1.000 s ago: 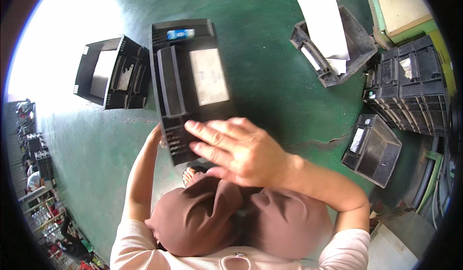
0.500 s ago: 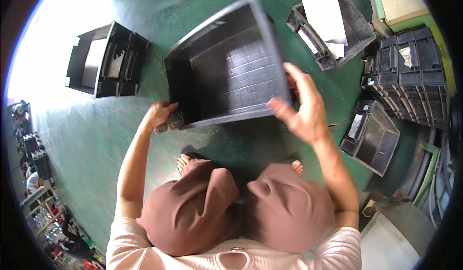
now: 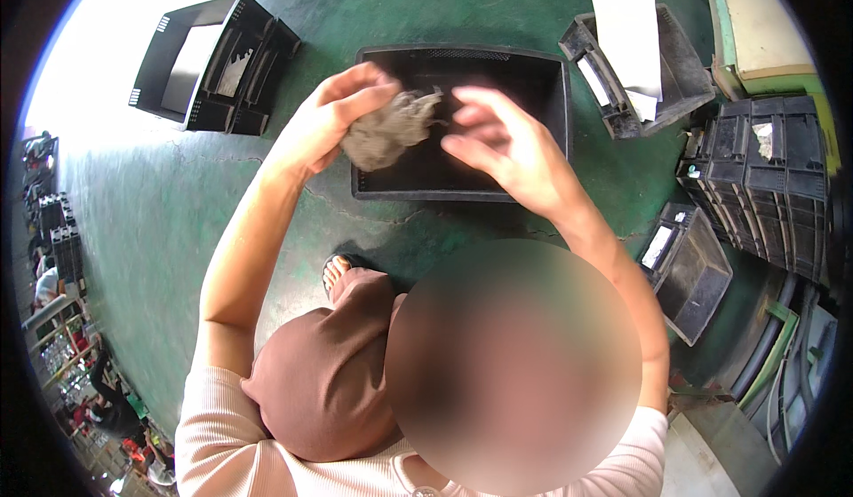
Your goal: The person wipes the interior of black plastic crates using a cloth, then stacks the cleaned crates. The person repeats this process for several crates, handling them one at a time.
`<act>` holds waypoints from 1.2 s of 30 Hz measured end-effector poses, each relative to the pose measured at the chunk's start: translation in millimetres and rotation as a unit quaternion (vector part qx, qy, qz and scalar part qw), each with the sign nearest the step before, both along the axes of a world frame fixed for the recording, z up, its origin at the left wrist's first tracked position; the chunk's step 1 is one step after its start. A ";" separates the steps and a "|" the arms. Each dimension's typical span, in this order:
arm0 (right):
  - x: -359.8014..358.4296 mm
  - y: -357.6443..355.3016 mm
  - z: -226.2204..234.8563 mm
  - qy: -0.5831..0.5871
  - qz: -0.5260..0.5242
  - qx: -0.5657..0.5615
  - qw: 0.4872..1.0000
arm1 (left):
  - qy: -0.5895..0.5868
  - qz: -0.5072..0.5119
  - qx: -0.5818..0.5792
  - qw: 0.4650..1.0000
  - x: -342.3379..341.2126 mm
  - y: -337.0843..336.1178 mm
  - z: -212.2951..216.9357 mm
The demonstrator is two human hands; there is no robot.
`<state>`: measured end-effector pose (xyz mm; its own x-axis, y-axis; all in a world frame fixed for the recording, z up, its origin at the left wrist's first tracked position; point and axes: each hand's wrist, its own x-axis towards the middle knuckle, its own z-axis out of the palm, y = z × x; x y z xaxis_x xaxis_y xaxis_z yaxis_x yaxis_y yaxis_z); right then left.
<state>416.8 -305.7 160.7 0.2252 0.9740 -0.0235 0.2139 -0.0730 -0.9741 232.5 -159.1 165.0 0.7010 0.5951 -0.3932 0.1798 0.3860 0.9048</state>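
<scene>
A black plastic crate (image 3: 462,193) rests on the green floor in front of me, its open top facing up. Above its left part, my left hand (image 3: 342,115) grips a crumpled grey-brown rag (image 3: 388,133). My right hand (image 3: 506,146) hovers over the crate's right half, just right of the rag. Its fingers are apart with nothing in them, though slightly blurred. The rag and both hands hide part of the crate's inside.
Stacked black crates (image 3: 253,75) stand at the far left. A crate with white sheets (image 3: 626,39) lies far right. Beside it rise a tall stack of crates (image 3: 755,177) and a single tilted crate (image 3: 689,270). Pipes (image 3: 773,337) run along the right edge. A blurred round patch covers my right leg.
The crate has gone from tilted between both hands to flat on the floor. My right hand has let go of it. My left hand has lifted the rag over the crate.
</scene>
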 end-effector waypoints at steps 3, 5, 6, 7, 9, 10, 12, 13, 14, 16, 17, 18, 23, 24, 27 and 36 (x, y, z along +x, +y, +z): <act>12.6 31.3 19.3 -0.038 0.041 0.018 0.998 | -0.046 -0.052 0.142 0.987 19.7 7.3 14.5; 37.1 27.5 43.3 -0.106 0.027 0.014 0.994 | 0.027 -0.003 0.283 0.959 15.7 26.5 18.8; 54.2 23.1 49.8 -0.152 0.019 0.037 0.988 | 0.031 -0.005 0.298 0.954 10.0 38.7 14.8; 64.0 17.2 58.4 -0.205 -0.013 0.022 0.978 | 0.068 0.029 0.335 0.939 2.3 44.6 11.8; 83.6 3.7 80.4 -0.212 -0.064 0.003 0.975 | 0.065 0.093 0.364 0.925 -15.5 60.1 2.4; 93.6 0.3 87.9 -0.164 -0.082 0.000 0.983 | 0.086 0.093 0.375 0.918 -25.2 68.7 -1.1; 108.3 -7.4 105.2 -0.165 -0.085 0.012 0.982 | -0.010 0.104 0.358 0.928 -20.2 55.5 5.4; 117.7 -11.4 112.4 -0.168 -0.101 0.020 0.980 | -0.018 0.108 0.341 0.934 -14.1 51.1 10.4; 127.1 -13.5 118.9 -0.169 -0.117 0.030 0.978 | -0.025 0.113 0.325 0.939 -5.5 47.4 16.5; 130.1 -7.0 129.3 -0.125 -0.124 0.042 0.983 | -0.030 0.082 0.308 0.947 10.4 43.7 17.9; 123.9 2.9 124.3 -0.113 -0.118 0.057 0.985 | -0.051 0.060 0.292 0.953 18.3 38.1 15.9; 114.5 14.7 119.0 -0.106 -0.116 0.070 0.985 | -0.078 0.034 0.274 0.958 27.1 32.1 13.5; 86.4 49.6 13.3 -0.189 0.142 -0.144 0.961 | 0.044 -0.050 0.363 0.929 38.3 36.6 -25.0; 81.7 42.3 -16.3 -0.336 0.173 -0.178 0.908 | 0.111 -0.016 0.444 0.889 33.1 47.3 -43.0; 58.6 32.2 -101.7 -0.455 0.113 -0.211 0.858 | 0.209 0.115 0.565 0.790 3.1 74.2 -155.9; -50.3 127.3 -243.3 -0.522 0.045 0.026 0.851 | 0.222 0.129 0.349 0.901 9.4 45.7 -147.1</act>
